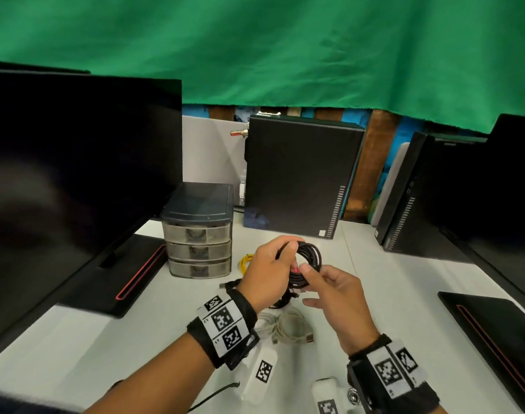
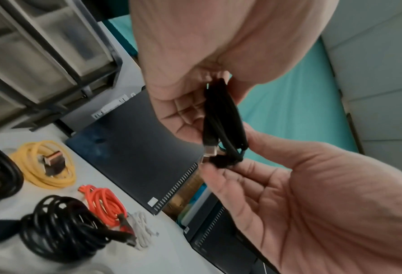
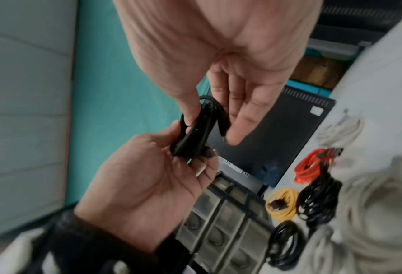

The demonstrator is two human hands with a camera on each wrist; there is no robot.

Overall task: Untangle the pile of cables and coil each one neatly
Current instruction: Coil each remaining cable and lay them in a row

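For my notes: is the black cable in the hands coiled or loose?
Coiled: the black cable forms stacked loops, held by both hands above the table.

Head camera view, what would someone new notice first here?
Both hands, the left hand and right hand, hold a coiled black cable above the white desk. Behind them hangs a bright green cloth backdrop, and a large dark monitor screen fills the left side.

An office or computer-lab desk, by the look of it; a white desk [image 1: 374, 279] carries a dark monitor [image 1: 70, 174] at its left edge and another monitor [image 1: 512, 186] at its right edge; two black desktop towers [image 1: 300, 174] stand along the back edge beside a small plastic drawer unit [image 1: 199, 231]; a green cloth [image 1: 285, 46] hangs behind.
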